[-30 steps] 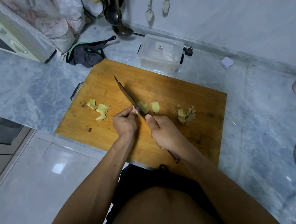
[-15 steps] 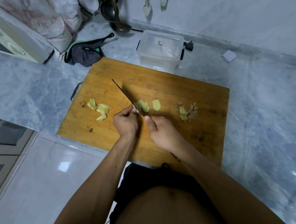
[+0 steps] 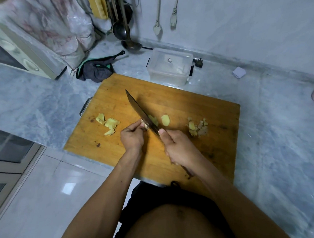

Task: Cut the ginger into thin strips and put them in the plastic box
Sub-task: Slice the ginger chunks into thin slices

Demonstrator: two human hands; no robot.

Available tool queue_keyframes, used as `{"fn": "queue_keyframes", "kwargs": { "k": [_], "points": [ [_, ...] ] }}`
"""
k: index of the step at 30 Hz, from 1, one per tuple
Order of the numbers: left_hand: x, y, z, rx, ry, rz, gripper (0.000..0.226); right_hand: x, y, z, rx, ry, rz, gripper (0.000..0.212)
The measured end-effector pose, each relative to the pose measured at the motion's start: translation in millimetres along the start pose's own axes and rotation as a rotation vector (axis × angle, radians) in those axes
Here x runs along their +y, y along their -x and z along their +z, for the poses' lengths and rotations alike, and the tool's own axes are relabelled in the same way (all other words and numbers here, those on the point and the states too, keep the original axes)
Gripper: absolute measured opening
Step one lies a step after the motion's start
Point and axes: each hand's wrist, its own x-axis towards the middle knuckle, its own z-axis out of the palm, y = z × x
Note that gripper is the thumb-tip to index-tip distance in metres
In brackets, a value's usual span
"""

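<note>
One wooden cutting board [image 3: 179, 106] lies on the grey marble worktop [image 3: 32, 100], with one clear plastic box [image 3: 169, 66] touching its far edge. The right hand [image 3: 180, 148] has its grip wrapped round one long dark knife [image 3: 143, 114]; the left hand [image 3: 132, 137] pinches a ginger piece [image 3: 145, 126] against the blade. Three loose clusters of pale yellow, rough-edged ginger slices [image 3: 108, 124] lie on the board.

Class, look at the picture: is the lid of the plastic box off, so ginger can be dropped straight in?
No: the plastic box sits beyond the cutting board with its clear lid on.
</note>
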Motion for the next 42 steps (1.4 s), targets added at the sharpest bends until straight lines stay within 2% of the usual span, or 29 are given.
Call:
{"fn": "queue_keyframes", "kwargs": {
  "k": [12, 30, 42],
  "points": [
    [3, 4, 0, -0.043, 0.106, -0.066, 0.019, -3, 15, -1, 0.032, 0.041, -0.016, 0.052],
    [1, 1, -2, -0.07, 0.119, -0.068, 0.015, -9, 17, 1, 0.054, 0.009, 0.034, 0.052],
    [3, 2, -2, -0.073, 0.107, -0.054, 0.021, -11, 19, 7, 0.044, 0.036, 0.05, 0.05]
  ]
}}
